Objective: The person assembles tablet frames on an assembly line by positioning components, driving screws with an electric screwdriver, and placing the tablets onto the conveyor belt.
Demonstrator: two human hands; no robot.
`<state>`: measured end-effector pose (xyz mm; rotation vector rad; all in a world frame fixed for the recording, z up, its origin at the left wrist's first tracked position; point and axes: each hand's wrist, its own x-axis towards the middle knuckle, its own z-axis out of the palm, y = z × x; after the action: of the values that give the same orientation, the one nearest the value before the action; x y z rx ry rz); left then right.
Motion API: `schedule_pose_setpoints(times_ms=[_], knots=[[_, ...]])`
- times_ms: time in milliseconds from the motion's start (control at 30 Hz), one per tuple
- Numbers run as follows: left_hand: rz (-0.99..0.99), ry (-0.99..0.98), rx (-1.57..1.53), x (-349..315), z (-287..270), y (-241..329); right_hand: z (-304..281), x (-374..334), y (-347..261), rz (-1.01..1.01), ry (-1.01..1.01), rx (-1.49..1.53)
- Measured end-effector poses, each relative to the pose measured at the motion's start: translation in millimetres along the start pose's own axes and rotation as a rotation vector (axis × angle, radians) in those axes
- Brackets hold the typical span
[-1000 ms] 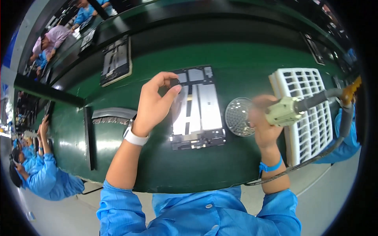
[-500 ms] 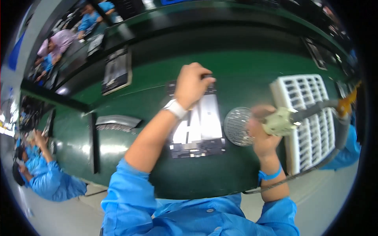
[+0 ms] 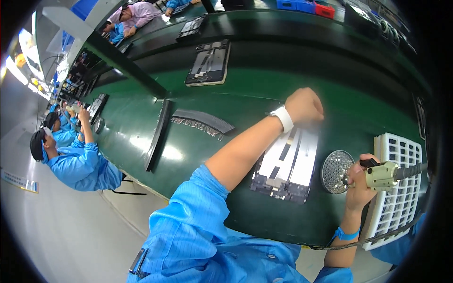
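Silver panel (image 3: 288, 162) under hands (image 3: 304, 106)

head cam | looks steeply down, tilted | close over green bench (image 3: 141, 127) | single view

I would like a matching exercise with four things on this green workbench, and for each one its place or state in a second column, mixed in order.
Things:
1. left hand
2. right hand
3. round dish of small parts
4. white grid tray

Places or states:
A. lies between the flat panel and the right hand
B. closed in a fist at the far end of the flat panel
C. at the right end of the bench, under the tool
D. holds a cream power screwdriver

Pairs: 1-B, 2-D, 3-A, 4-C
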<state>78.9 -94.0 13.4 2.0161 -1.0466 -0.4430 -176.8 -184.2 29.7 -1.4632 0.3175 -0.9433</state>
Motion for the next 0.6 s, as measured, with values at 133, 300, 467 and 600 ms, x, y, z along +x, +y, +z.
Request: schedule_pose_setpoints(times_ms=[133,300,467,600], knots=[[-0.014,0.016,-0.024,-38,5,9,2,-2,-6,-0.008,-0.005,-0.018],[-0.028,0.058,0.043,-75,10,21,1,0,-3,-0.015,-0.031,-0.007],[0.000,0.026,0.020,-102,17,24,-2,-1,-2,0.003,-0.037,0.013],[0.065,0.095,0.035,-118,20,24,-2,-2,-1,-0.020,-0.022,-0.001]])
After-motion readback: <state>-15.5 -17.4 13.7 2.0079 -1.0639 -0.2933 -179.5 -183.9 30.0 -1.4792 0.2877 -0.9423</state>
